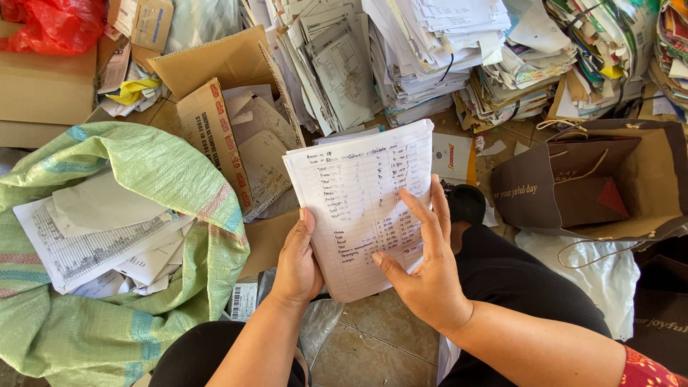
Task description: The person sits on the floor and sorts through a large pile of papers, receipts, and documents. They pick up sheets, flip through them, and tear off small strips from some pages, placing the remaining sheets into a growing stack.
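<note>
A thick stack of white handwritten sheets (358, 186) is held up in front of me, tilted slightly to the right. My left hand (296, 265) grips its lower left edge, thumb on the top page. My right hand (423, 265) lies flat on the top sheet at the lower right, fingers spread over the writing. Both forearms come in from the bottom; my black-trousered knees sit below them.
A green woven sack (143, 186) filled with papers stands at the left. An open cardboard box (215, 79) holding papers is behind it. Tall paper piles (430, 50) line the back. A brown paper bag (595, 179) lies open at the right, beside white plastic (588, 272).
</note>
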